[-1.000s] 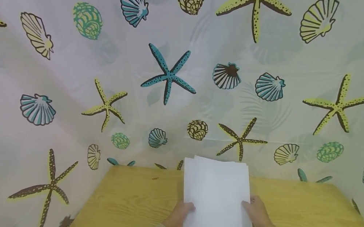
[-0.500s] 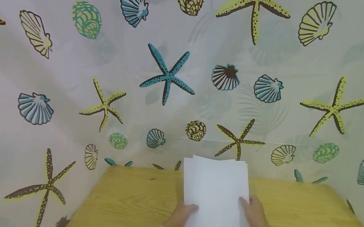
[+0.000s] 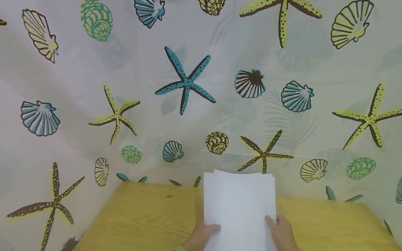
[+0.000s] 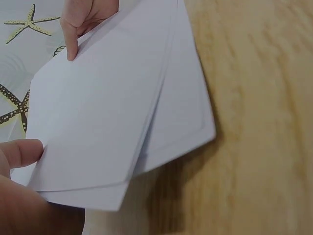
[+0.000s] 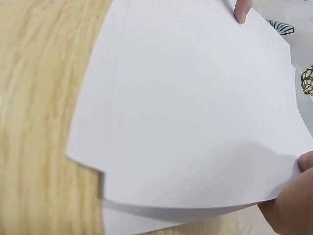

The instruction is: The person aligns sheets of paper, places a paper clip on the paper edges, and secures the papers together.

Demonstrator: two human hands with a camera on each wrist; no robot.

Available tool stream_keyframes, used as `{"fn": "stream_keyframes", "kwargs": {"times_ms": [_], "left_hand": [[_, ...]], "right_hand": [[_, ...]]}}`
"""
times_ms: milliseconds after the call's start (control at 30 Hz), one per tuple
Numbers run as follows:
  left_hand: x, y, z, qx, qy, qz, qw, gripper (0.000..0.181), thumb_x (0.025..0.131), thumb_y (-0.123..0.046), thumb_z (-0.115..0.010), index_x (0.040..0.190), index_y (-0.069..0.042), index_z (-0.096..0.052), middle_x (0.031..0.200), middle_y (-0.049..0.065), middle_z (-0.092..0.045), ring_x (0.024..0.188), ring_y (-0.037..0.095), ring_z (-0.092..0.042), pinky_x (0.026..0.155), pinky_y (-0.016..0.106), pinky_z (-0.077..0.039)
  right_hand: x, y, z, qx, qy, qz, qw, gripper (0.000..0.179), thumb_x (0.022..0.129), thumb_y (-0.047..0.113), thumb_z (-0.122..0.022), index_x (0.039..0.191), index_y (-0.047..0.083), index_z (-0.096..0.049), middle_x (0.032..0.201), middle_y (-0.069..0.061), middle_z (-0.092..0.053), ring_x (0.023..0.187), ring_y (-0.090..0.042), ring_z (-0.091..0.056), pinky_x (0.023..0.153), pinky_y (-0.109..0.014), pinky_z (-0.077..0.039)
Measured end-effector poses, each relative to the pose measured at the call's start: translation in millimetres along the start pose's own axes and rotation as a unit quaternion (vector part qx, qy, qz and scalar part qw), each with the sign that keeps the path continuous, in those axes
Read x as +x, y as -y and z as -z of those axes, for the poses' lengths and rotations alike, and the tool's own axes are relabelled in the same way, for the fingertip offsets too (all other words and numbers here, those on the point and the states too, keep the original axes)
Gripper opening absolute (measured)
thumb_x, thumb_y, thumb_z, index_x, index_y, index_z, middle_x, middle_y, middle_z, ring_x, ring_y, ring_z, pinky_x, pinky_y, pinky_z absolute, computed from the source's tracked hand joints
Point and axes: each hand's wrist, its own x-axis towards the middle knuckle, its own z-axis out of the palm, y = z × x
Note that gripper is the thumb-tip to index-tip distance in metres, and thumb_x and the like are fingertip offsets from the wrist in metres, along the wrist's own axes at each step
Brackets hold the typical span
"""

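Note:
Several white paper sheets [image 3: 241,218] are held up in a loose stack above the table, their edges out of line with each other. My left hand [image 3: 200,240] grips the left edge, thumb on the front face and fingers behind. On the opposite edge my right hand [image 3: 283,237] holds the stack the same way. In the left wrist view the sheets [image 4: 102,98] fan apart at the lower corners, over a shadow on the wood. The right wrist view shows the top sheet [image 5: 195,107] slightly bowed, with other sheets offset beneath it. The fingers behind the paper are mostly hidden.
A light wooden table [image 3: 149,213] spreads out on both sides of the paper. Near its far left edge lies a small paper clip [image 3: 169,196]. A white curtain [image 3: 202,113] printed with starfish and shells encloses the table at the back and sides.
The hands keep their grip on the paper. The stack's top edge has risen slightly, and the left thumb lies a little farther in over the front sheet.

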Motion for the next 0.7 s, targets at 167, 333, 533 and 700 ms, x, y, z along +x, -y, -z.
{"fn": "stream_keyframes", "kwargs": {"times_ms": [167,333,533,700], "left_hand": [[0.5,-2.3,-1.7,-0.005,0.006,-0.007,0.9999,0.067,0.083,-0.017,-0.066,0.136,0.011,-0.035,0.132,0.032,-0.043,0.12,0.049,-0.042,0.1,0.057,-0.034],[-2.5,-4.4,-1.2,-0.009,0.01,-0.009,0.9999,0.07,0.083,-0.019,-0.066,0.136,0.012,-0.033,0.132,0.034,-0.042,0.119,0.049,-0.043,0.099,0.057,-0.035],[-4.0,-7.2,-0.1,-0.002,-0.002,-0.006,1.0,0.075,0.083,-0.025,-0.068,0.134,0.016,-0.031,0.132,0.037,-0.039,0.121,0.051,-0.038,0.1,0.059,-0.032],[-2.5,-7.3,0.3,-0.022,0.019,-0.034,0.999,0.074,0.085,-0.025,-0.067,0.139,0.01,-0.029,0.137,0.033,-0.038,0.124,0.049,-0.038,0.101,0.058,-0.032]], "right_hand": [[1.5,-0.9,2.4,-0.005,-0.007,0.007,0.9999,0.057,0.1,0.029,-0.043,0.128,-0.02,-0.035,0.132,-0.041,-0.036,0.121,-0.051,-0.037,0.1,-0.059,-0.032],[4.4,-1.7,3.9,-0.019,-0.003,-0.002,0.9998,0.061,0.101,0.033,-0.04,0.132,-0.019,-0.031,0.136,-0.04,-0.031,0.126,-0.052,-0.031,0.102,-0.059,-0.029],[4.9,-0.7,4.6,-0.016,-0.004,-0.002,0.9999,0.06,0.101,0.032,-0.04,0.134,-0.017,-0.029,0.137,-0.039,-0.029,0.128,-0.051,-0.029,0.103,-0.059,-0.027],[4.8,-0.8,7.4,0.012,0.013,-0.005,0.9998,0.067,0.102,0.035,-0.038,0.144,-0.012,-0.014,0.148,-0.033,-0.017,0.135,-0.047,-0.016,0.107,-0.056,-0.02]]}}
